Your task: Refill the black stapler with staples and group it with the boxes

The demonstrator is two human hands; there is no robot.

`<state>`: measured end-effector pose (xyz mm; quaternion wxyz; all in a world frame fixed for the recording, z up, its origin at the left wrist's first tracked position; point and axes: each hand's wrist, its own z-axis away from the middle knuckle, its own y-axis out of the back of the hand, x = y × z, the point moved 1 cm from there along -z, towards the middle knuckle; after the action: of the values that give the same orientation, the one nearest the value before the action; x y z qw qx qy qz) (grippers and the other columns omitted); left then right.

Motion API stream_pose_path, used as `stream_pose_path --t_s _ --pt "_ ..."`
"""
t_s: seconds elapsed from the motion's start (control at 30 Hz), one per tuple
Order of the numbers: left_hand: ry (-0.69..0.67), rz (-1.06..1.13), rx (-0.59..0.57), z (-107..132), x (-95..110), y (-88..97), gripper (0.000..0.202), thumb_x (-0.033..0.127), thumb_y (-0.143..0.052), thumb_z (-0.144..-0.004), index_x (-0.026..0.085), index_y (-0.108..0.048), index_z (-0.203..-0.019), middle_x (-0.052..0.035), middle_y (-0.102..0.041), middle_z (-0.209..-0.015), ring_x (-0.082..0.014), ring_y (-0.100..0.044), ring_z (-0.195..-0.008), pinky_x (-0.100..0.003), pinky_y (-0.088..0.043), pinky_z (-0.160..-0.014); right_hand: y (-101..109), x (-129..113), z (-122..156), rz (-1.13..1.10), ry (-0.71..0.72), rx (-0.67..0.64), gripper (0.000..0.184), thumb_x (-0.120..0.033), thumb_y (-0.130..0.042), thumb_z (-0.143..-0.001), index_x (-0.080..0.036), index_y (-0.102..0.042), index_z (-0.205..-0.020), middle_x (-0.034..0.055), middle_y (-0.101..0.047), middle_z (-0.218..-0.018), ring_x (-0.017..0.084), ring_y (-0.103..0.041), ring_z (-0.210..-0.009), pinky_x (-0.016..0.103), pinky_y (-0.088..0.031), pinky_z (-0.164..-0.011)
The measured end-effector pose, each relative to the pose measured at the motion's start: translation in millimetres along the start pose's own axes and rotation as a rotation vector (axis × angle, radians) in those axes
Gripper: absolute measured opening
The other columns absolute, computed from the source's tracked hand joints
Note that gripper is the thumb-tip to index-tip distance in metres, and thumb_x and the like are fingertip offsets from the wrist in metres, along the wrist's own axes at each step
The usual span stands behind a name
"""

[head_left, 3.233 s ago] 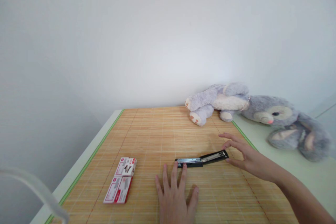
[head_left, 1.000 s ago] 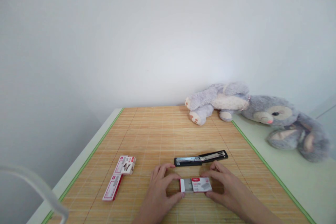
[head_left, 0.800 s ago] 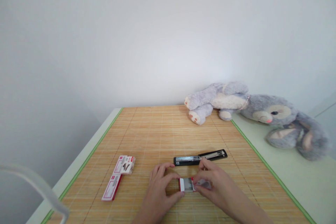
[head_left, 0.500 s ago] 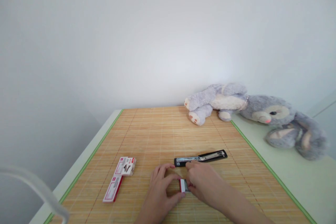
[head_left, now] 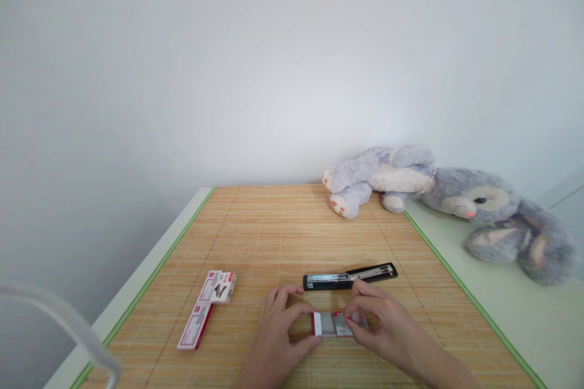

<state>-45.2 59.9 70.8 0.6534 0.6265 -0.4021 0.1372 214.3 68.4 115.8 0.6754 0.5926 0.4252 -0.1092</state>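
Red-and-white staple box (head_left: 335,324), its grey tray slid partway out, sits pinched between left hand (head_left: 278,331) and right hand (head_left: 378,328).

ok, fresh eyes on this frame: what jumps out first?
Probably the big grey plush rabbit lying on its side at the far right of the table. Then both hands near the front edge of the bamboo mat: the left hand and right hand grip a small staple box between them. Just beyond lies a black stapler, swung open flat; two more red and white boxes sit to the left.
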Motion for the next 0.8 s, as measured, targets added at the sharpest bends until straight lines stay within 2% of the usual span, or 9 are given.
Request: stream_pose_path --t_s 0.13,0.2,0.27,0.3,0.4,0.63,0.7,0.8 --pt "0.002 0.003 -0.002 0 1 0.4 0.035 0.027 -0.086 -0.079 0.036 -0.076 -0.112 -0.0045 -0.058 -0.136 -0.0290 -0.050 -0.132 -0.046 -0.042 -0.113 -7 24 19 -0.029 -0.084 0.041 0.021 -0.032 -0.059 -0.098 -0.022 -0.072 -0.085 0.0026 -0.062 -0.088 0.019 -0.063 -0.081 0.029 -0.047 -0.071" --pt "0.003 0.001 -0.001 -1 1 0.1 0.037 0.027 -0.086 -0.078 0.036 -0.076 -0.112 -0.0042 -0.059 -0.134 -0.0284 -0.051 -0.130 -0.044 -0.043 -0.112 -5 34 28 -0.019 -0.119 0.059 0.018 -0.035 -0.062 -0.097 -0.023 -0.071 -0.087 0.0020 -0.062 -0.086 0.019 -0.062 -0.079 0.029 -0.047 -0.070" --pt "0.003 -0.005 -0.004 -2 0 0.2 0.038 0.028 -0.087 -0.078 0.036 -0.076 -0.113 -0.0041 -0.061 -0.130 -0.0278 -0.053 -0.127 -0.043 -0.044 -0.109 -1 40 34 0.015 -0.145 0.063 0.014 -0.036 -0.069 -0.092 -0.024 -0.073 -0.098 0.0013 -0.063 -0.088 0.019 -0.062 -0.081 0.030 -0.048 -0.072" --pt "0.004 -0.012 -0.011 -2 0 0.4 0.038 0.029 -0.087 -0.078 0.036 -0.076 -0.114 -0.0038 -0.063 -0.127 -0.0274 -0.054 -0.124 -0.042 -0.044 -0.108 1 42 36 0.039 -0.158 0.052 0.019 -0.036 -0.072 -0.089 -0.026 -0.074 -0.105 0.0009 -0.064 -0.090 0.019 -0.063 -0.081 0.030 -0.048 -0.073" --pt "0.003 -0.050 -0.055 -4 2 0.3 0.038 0.036 -0.087 -0.079 0.040 -0.077 -0.116 -0.0022 -0.067 -0.114 -0.0257 -0.058 -0.113 -0.041 -0.044 -0.102 5 41 37 0.090 -0.179 -0.027 0.032 -0.035 -0.073 -0.087 -0.031 -0.073 -0.120 0.0003 -0.064 -0.095 0.019 -0.064 -0.081 0.030 -0.048 -0.073" --pt "-0.022 -0.120 -0.114 -12 9 -10.8 0.044 0.052 -0.088 -0.078 0.050 -0.074 -0.120 0.0014 -0.070 -0.099 -0.0240 -0.062 -0.102 -0.043 -0.040 -0.097 -5 25 24 0.089 -0.152 -0.086 0.025 -0.029 -0.075 -0.084 -0.031 -0.077 -0.109 -0.0004 -0.064 -0.092 0.018 -0.064 -0.082 0.027 -0.045 -0.071" --pt "-0.032 -0.123 -0.099 -12 8 -14.7 0.048 0.055 -0.089 -0.075 0.050 -0.074 -0.121 0.0014 -0.070 -0.098 -0.0245 -0.063 -0.101 -0.044 -0.041 -0.096 -6 22 24 0.106 -0.168 -0.088 0.027 -0.028 -0.076 -0.083 -0.031 -0.077 -0.110 0.0002 -0.066 -0.094 0.019 -0.065 -0.083 0.028 -0.046 -0.072" --pt "-0.061 -0.081 -0.032 -9 2 -17.0 0.061 0.061 -0.090 -0.070 0.042 -0.073 -0.125 -0.0005 -0.070 -0.100 -0.0253 -0.064 -0.100 -0.044 -0.045 -0.096 -5 19 27 0.121 -0.197 -0.061 0.046 -0.031 -0.081 -0.079 -0.032 -0.074 -0.125 0.0035 -0.068 -0.109 0.023 -0.067 -0.096 0.032 -0.051 -0.083"
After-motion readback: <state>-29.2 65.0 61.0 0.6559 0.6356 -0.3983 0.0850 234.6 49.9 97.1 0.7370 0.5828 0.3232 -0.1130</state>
